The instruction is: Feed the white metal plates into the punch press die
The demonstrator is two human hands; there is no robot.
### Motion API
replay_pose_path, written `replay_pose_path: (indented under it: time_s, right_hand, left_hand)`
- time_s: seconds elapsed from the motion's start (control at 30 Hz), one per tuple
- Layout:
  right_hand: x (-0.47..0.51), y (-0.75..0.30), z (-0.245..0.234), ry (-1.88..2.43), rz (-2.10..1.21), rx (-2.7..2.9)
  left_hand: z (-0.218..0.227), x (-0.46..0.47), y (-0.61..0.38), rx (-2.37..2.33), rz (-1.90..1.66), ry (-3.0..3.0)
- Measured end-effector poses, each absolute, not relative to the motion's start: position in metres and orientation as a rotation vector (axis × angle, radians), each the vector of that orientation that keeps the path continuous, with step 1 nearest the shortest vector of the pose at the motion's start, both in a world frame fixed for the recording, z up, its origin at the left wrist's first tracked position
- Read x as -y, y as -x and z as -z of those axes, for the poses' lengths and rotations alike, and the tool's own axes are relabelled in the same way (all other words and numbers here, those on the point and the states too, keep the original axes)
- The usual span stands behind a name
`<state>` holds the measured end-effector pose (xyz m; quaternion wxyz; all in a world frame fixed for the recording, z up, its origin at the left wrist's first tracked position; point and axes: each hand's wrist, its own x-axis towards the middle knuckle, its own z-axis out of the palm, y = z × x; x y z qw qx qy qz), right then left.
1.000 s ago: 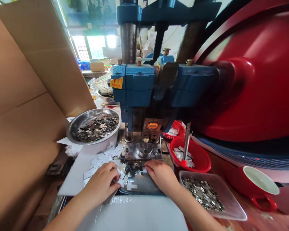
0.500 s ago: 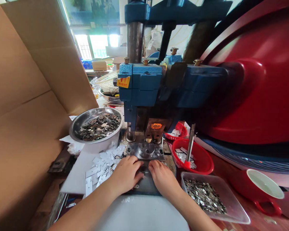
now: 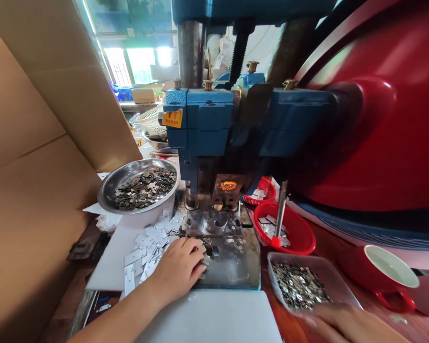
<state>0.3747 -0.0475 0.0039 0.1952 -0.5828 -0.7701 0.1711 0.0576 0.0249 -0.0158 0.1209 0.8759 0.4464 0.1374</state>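
My left hand (image 3: 180,267) rests at the left of the machine's flat metal bed (image 3: 238,262), fingers curled together over a few thin metal plates (image 3: 202,247) that stick out past the fingertips. Its palm hides part of them. Just behind it sits the steel die block (image 3: 214,224) of a blue press (image 3: 210,121). At the lower right my right hand (image 3: 346,324) is smeared by motion, beside the front edge of a clear plastic box (image 3: 343,286) of small shiny metal washers (image 3: 300,286). Whether its fingers hold anything does not show.
Left of the bed lie loose white metal plates (image 3: 146,250). Behind them stands a steel bowl (image 3: 105,190) of dark metal pieces. Red baskets (image 3: 303,245) with plates and a red mug (image 3: 382,274) are at right, under a large red wheel (image 3: 386,119). Cardboard (image 3: 32,200) walls the left.
My right hand has left the metal bed and moved right to the plastic box. My left hand stays on the bed, slightly lower and further left in view. The camera view has shifted a little.
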Motion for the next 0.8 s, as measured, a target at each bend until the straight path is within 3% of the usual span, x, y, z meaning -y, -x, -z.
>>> replay_pose_path:
  time_s: [0.3,0.6,0.8]
  right_hand:
    - [-0.008,-0.287,-0.001,1.567,-0.619,2.340]
    - [-0.053,-0.244,0.020,1.562,-0.196,2.642]
    - [-0.051,-0.263,0.030,1.641,-0.237,2.431]
  left_hand:
    - [0.027,-0.019,-0.061,-1.302,-0.439,-2.612]
    - [0.029,-0.014,-0.061,-1.380,-0.501,-2.485]
    - [0.034,-0.014,-0.059,-1.395,-0.562,-2.460]
